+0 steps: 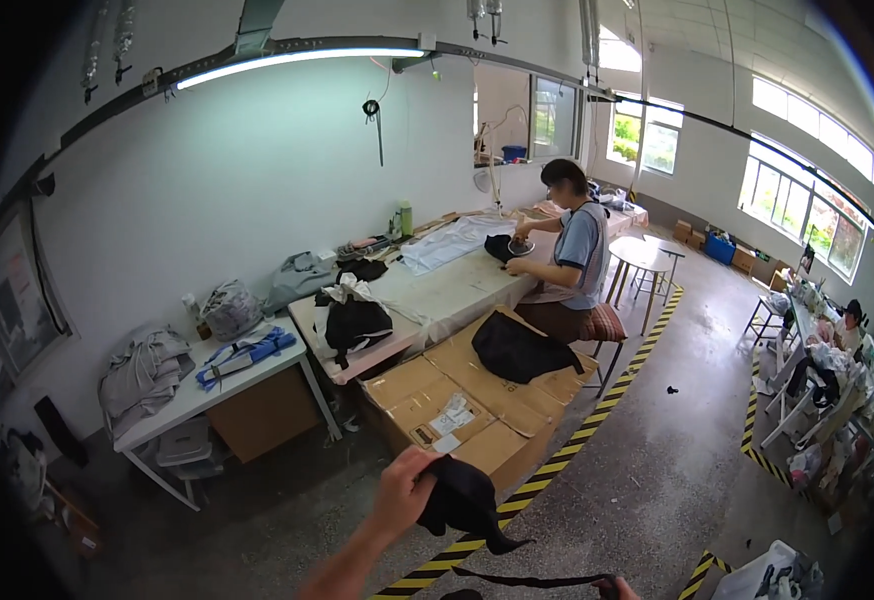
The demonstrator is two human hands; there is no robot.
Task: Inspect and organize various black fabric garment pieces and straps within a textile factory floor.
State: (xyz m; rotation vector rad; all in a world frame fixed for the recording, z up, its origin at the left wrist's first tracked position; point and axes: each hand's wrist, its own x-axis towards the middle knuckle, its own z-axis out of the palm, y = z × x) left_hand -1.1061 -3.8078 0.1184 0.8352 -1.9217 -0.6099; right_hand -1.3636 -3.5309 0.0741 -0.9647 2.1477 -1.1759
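Observation:
My left hand point(402, 492) is raised at the lower middle, its fingers closed on a piece of black cloth point(460, 497). The cloth hangs down to the right and ends in a pointed tip. At the bottom edge, partly cut off, my right hand point(619, 589) pinches the end of a narrow black fabric strip point(537, 580). The strip runs left, slack, toward another dark bit of cloth at the edge. Whether the strip joins the cloth in my left hand cannot be seen. Beyond my left hand stands a large cardboard box point(427, 392) with black fabric point(522, 347) lying on top.
A co-worker point(579, 240) sits at the long table point(447, 290), pressing an iron point(521, 247) on black cloth. Bundled garments point(355, 318) lie on its near end. A white side table point(182, 385) holds grey and blue cloth. Yellow-black tape point(612, 392) marks the floor; a white bin point(772, 575) stands lower right.

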